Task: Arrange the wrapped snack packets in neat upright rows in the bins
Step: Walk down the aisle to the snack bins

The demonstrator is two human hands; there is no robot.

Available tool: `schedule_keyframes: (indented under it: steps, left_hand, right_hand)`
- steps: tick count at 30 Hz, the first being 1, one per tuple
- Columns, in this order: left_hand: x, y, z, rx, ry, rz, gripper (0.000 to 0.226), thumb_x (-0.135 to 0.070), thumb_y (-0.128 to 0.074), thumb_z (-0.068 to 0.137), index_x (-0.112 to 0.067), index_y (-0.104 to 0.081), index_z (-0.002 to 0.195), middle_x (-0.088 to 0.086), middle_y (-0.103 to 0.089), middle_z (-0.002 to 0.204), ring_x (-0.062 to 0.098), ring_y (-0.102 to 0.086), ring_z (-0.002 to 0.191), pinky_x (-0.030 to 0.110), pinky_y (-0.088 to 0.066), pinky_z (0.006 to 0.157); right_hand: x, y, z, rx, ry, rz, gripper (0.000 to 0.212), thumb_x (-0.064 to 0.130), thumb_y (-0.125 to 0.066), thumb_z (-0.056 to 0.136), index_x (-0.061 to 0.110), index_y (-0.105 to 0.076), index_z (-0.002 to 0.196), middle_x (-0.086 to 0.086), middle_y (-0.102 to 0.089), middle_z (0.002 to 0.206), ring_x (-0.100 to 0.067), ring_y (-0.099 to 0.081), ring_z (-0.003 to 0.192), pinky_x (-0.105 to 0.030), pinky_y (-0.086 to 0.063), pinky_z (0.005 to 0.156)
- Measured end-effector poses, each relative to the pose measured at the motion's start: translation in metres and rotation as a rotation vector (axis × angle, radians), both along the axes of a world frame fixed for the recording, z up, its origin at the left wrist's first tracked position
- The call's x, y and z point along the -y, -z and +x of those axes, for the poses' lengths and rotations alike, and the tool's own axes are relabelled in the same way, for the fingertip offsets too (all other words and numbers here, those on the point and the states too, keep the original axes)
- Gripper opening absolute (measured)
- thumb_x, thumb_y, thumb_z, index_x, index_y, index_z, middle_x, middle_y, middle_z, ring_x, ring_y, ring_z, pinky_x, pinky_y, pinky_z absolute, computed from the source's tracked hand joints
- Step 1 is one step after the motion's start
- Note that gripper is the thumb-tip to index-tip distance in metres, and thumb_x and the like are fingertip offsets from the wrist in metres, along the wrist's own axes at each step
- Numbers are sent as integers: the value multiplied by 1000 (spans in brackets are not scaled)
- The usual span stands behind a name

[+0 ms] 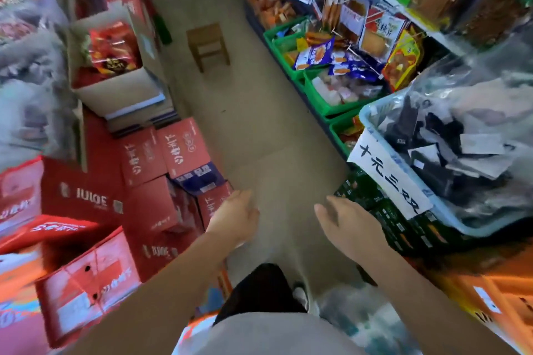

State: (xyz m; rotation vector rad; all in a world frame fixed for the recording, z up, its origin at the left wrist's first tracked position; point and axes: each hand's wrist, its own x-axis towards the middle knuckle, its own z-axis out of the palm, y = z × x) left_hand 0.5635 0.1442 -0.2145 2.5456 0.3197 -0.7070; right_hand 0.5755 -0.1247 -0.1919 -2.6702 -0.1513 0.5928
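I stand in a shop aisle, both hands held out over the floor and holding nothing. My left hand (236, 216) hangs relaxed beside stacked red cartons. My right hand (349, 225) has loosely spread fingers, close to a dark green box. Along the right wall, green bins (314, 98) hold wrapped snack packets (317, 56), blue-and-white and orange ones lying jumbled. The bins are well ahead of both hands.
Red cartons (161, 181) pile up on the left, with an open box of red packets (112, 49) above. A small wooden stool (209, 43) stands in the aisle ahead. A pale blue basket (375, 115) with a handwritten sign sits on the right, orange crates (496, 291) below.
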Motion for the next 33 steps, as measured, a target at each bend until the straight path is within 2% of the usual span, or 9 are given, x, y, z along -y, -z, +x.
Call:
schedule_keyframes:
  steps: [1,4,9,14,18,21,25,29,33]
  left_hand:
    - [-3,1,20,5,-25,-10,33,-41,-46,93,-13,-56,109,13,-61,110,40,-61,109,45,-50,89]
    - [-14,5,82,23,-54,-41,40,-31,-56,102,-4,-57,132,18,-60,126,39,-60,118,45,-50,96]
    - [-46,17,189,54,-32,-66,55,-28,-56,104,-7,-45,153,21,-53,148,37,-53,135,37,-43,110]
    - [-82,13,284,76,-67,-73,49,-22,-55,104,-8,-49,151,16,-53,149,33,-49,139,32,-38,110]
    - [-100,13,361,60,-88,-82,53,-26,-54,107,-4,-45,153,17,-49,155,32,-43,146,30,-33,114]
    - [-106,25,419,13,-156,-84,51,-29,-57,105,-4,-50,149,19,-54,149,34,-49,139,31,-37,110]
    - [-107,44,498,-36,-182,-73,58,-37,-56,104,-12,-45,155,14,-50,154,31,-48,141,34,-40,113]
    - [-116,46,578,-50,-256,-48,56,-37,-53,105,-11,-45,154,15,-51,151,32,-50,138,34,-41,109]
    - [-143,32,638,-54,-375,-68,59,-36,-53,106,-12,-39,159,11,-44,160,29,-44,145,31,-37,114]
  right_hand:
    - [-3,0,22,6,-1,4,65,59,-36,105,15,-51,150,-6,-59,147,-23,-55,135,-38,-44,109]
    - [-16,5,88,13,-4,5,60,56,-40,105,15,-55,147,-7,-61,144,-25,-56,133,-40,-46,108]
    - [-53,22,198,-15,48,22,53,49,-49,104,17,-57,146,-4,-59,147,-23,-52,138,-40,-41,114]
    - [-93,30,303,-57,45,79,51,49,-54,102,15,-65,137,-5,-67,136,-25,-62,127,-45,-51,104]
    - [-113,31,388,-26,27,81,51,50,-54,101,15,-68,135,-3,-69,133,-23,-63,126,-43,-52,104]
    - [-121,34,454,-38,19,65,49,51,-53,100,18,-68,134,-1,-70,133,-22,-63,126,-41,-51,104]
    - [-131,46,548,-18,-16,48,46,49,-54,100,18,-69,130,-2,-72,126,-26,-65,122,-40,-52,100]
    - [-149,49,643,12,-119,18,48,46,-53,103,14,-65,137,-4,-69,132,-24,-62,126,-35,-46,101]
    - [-176,40,728,-43,-202,7,52,50,-47,104,16,-63,140,-2,-67,137,-22,-59,129,-34,-46,101]
